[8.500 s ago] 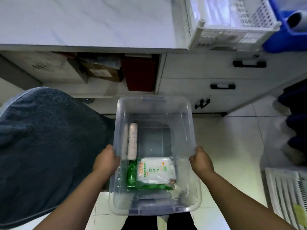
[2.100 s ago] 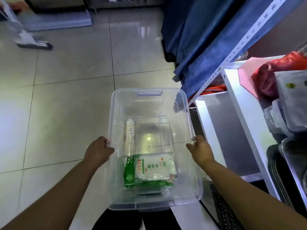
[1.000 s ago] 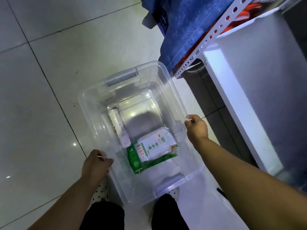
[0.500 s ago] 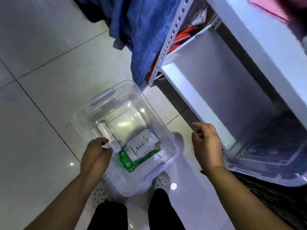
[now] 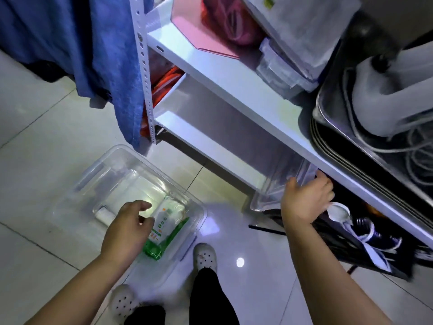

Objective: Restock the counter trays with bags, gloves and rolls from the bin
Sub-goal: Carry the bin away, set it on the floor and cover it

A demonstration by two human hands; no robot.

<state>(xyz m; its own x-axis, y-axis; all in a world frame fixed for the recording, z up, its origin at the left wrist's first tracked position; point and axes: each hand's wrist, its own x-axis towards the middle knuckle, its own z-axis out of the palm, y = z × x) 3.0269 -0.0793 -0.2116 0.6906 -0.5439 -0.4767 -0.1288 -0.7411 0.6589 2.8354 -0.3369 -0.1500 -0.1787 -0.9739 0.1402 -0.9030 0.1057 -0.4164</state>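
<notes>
Head view, left hand point(image 5: 126, 228) loosely curled and empty above floor bin point(image 5: 93, 170), right hand point(image 5: 304, 200) gripping shelf container point(image 5: 271, 188) rim.

A clear, lidless plastic bin point(image 5: 98, 168) is set on the tiled floor point(image 5: 39, 249). Inside, a green-and-white packet point(image 5: 169, 222) is laid flat, with a white roll point(image 5: 104, 214) beside it.

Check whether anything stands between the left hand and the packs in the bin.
Nothing visible does. The bin sits open on the floor with no lid, and the left hand hovers directly over the packs, holding nothing. The roll lies to one side, not over them.
</notes>
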